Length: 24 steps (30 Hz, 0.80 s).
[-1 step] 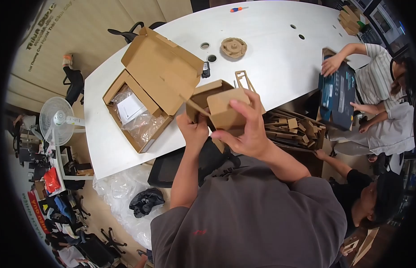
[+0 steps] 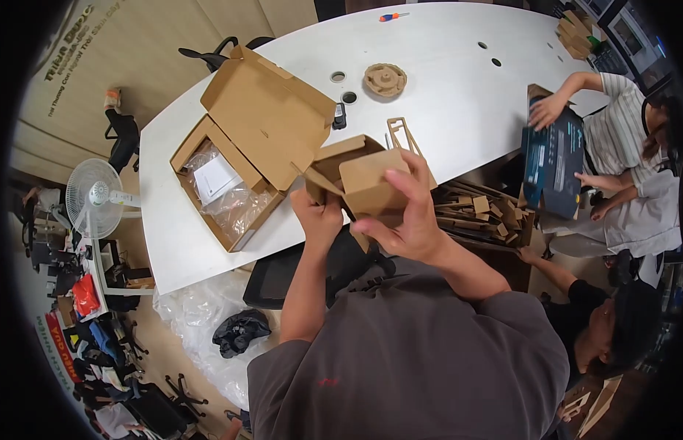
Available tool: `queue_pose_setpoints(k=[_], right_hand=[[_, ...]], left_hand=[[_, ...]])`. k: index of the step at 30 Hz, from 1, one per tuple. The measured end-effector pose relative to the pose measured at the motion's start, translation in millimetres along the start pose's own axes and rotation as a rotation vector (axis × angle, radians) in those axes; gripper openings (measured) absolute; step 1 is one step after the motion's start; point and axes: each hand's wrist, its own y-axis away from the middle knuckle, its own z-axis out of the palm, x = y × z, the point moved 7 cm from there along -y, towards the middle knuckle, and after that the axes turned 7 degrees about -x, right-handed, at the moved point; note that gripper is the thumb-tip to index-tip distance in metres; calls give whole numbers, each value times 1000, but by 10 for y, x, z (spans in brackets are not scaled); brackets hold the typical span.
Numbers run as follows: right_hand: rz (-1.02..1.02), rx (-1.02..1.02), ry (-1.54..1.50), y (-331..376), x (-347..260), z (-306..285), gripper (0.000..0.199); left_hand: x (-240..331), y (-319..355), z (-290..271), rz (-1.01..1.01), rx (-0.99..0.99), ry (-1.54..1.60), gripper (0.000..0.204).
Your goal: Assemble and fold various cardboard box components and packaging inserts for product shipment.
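Meanwhile, both hands hold one small brown cardboard box (image 2: pixel 367 183) above the near edge of the white oval counter (image 2: pixel 444 95).
Nothing has visibly shifted from the picture taken at the same instant, so the work stands where it was: the left hand (image 2: pixel 321 214) has its grip clamped on the box's lower left side, the right hand (image 2: pixel 407 220) has its grip wrapped over the front flap, fingers spread across it. Counted: one small box in hand; one large open brown cardboard carton (image 2: pixel 246 147) lying on the counter just left of it, with clear plastic bags and a white sheet inside; one round brown wooden gear piece (image 2: pixel 385 78) farther back; one orange-and-blue screwdriver (image 2: pixel 393 16) at the far edge; one white standing fan (image 2: pixel 93 198) on the floor.
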Motion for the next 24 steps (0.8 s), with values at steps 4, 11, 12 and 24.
queue_pose_setpoints(k=[4,11,12,24], right_hand=[[89,112,-605,-6,101,58,87],[244,-19,-357,61,196,-39,49],[213,-4,-364,51,194,-58,49],[520,-8,-511,194,924,-167,31]], left_hand=[[122,82,6,93,45,-22,21],[-66,110,-44,-51,-52,93,18],[-44,113,-77,-25,-40,82,18],[-92,125,14,-177,-222,162,23]])
